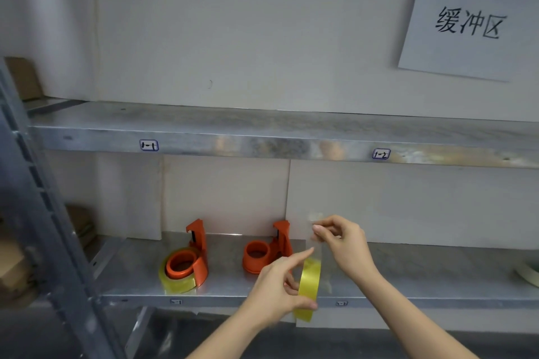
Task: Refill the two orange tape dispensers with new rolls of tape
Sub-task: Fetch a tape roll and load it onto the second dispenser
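Two orange tape dispensers stand on the lower metal shelf. The left dispenser has a yellowish roll of tape around its hub. The right dispenser has a bare hub. In front of the right dispenser, my left hand holds a yellow roll of tape upright, edge-on to me. My right hand pinches the clear free end of the tape, pulled up above the roll.
The upper shelf runs across the view with small labels on its front edge. A paper sign hangs on the wall at top right. Another pale roll lies at the lower shelf's far right. A grey upright post and cardboard boxes are at the left.
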A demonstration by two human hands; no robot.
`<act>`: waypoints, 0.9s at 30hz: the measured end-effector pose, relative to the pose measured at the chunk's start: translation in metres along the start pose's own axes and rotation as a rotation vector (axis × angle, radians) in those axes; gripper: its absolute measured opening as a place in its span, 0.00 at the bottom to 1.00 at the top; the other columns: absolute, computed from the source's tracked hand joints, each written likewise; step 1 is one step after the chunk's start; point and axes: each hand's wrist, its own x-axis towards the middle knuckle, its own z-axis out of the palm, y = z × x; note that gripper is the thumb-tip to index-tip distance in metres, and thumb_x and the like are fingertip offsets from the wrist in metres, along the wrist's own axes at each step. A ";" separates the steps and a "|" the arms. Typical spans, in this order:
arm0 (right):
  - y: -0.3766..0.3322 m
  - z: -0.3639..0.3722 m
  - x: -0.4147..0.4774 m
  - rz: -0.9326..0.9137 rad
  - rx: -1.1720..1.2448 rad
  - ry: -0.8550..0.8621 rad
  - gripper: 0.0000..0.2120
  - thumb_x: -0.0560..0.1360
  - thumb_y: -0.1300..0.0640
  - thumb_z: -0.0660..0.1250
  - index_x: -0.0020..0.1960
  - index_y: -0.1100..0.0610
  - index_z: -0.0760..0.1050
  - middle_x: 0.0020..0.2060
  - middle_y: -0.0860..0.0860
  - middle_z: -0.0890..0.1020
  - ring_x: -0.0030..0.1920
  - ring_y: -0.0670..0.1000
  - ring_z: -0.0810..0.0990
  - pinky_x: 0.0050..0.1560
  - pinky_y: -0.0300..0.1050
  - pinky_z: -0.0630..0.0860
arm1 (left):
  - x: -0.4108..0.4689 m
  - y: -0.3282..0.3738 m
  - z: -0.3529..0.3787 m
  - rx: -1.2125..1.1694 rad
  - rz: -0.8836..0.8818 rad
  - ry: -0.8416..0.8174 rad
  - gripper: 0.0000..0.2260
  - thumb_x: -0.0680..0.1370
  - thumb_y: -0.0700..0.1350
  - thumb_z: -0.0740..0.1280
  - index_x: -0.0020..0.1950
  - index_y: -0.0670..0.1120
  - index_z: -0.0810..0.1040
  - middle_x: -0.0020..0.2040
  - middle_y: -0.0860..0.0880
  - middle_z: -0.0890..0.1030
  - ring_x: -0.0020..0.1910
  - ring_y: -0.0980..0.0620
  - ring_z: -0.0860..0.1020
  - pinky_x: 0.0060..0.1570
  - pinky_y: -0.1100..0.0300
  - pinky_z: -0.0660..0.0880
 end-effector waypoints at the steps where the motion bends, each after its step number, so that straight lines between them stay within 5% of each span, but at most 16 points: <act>1: -0.002 0.000 0.001 -0.014 -0.012 -0.004 0.06 0.73 0.60 0.69 0.38 0.52 0.78 0.32 0.49 0.85 0.37 0.43 0.84 0.43 0.42 0.79 | 0.000 -0.001 0.000 0.016 0.007 -0.001 0.41 0.63 0.42 0.81 0.66 0.70 0.66 0.57 0.47 0.77 0.35 0.60 0.69 0.40 0.72 0.73; 11: -0.008 0.005 0.005 -0.084 0.055 -0.042 0.09 0.73 0.65 0.69 0.40 0.52 0.78 0.30 0.50 0.85 0.35 0.49 0.85 0.42 0.46 0.81 | -0.007 -0.008 -0.002 0.057 -0.021 -0.071 0.47 0.67 0.41 0.79 0.74 0.69 0.56 0.36 0.57 0.66 0.32 0.59 0.64 0.36 0.77 0.65; 18: -0.014 0.010 0.003 -0.098 0.107 -0.040 0.08 0.73 0.67 0.68 0.40 0.55 0.76 0.31 0.53 0.84 0.34 0.50 0.84 0.38 0.38 0.79 | -0.019 -0.008 -0.003 0.163 -0.087 -0.110 0.52 0.69 0.43 0.77 0.70 0.78 0.44 0.55 0.50 0.76 0.50 0.49 0.77 0.53 0.65 0.76; 22: -0.017 0.013 0.001 -0.115 0.178 -0.041 0.08 0.73 0.67 0.68 0.45 0.55 0.77 0.31 0.57 0.84 0.33 0.49 0.84 0.36 0.35 0.78 | -0.019 -0.008 -0.002 0.144 -0.089 -0.098 0.53 0.69 0.42 0.78 0.69 0.79 0.42 0.55 0.48 0.78 0.48 0.48 0.79 0.57 0.53 0.79; 27: -0.013 0.015 0.004 -0.104 0.192 -0.025 0.10 0.73 0.67 0.69 0.52 0.58 0.78 0.32 0.55 0.85 0.33 0.49 0.84 0.38 0.36 0.78 | -0.021 -0.007 0.000 0.123 -0.119 -0.099 0.54 0.69 0.46 0.78 0.67 0.80 0.38 0.55 0.48 0.75 0.49 0.50 0.78 0.57 0.57 0.77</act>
